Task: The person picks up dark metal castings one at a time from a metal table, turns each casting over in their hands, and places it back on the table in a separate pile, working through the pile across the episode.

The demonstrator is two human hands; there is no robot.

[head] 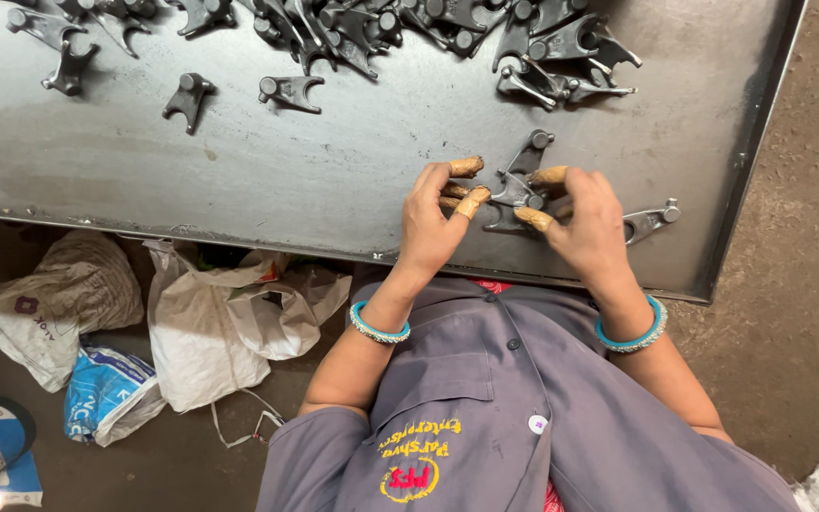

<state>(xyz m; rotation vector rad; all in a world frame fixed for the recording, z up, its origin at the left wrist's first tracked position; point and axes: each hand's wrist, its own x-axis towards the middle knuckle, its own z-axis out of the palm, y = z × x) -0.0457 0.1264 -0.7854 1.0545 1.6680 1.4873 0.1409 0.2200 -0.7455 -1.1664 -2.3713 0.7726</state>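
My left hand (431, 223) and my right hand (588, 223) meet over a small cluster of dark grey metal fork-shaped castings (516, 188) near the front edge of a steel table (239, 180). Tan rubber caps cover my fingertips on both hands. The fingers of both hands touch and pinch the castings between them. Another single casting (651, 220) lies just right of my right hand. A blue bangle sits on each wrist.
A big heap of the same castings (428, 28) spreads along the table's far side, with loose ones (291, 92) in the middle. White and blue sacks (191, 322) lie on the floor under the table's left front. The table's raised right rim (751, 161) borders bare floor.
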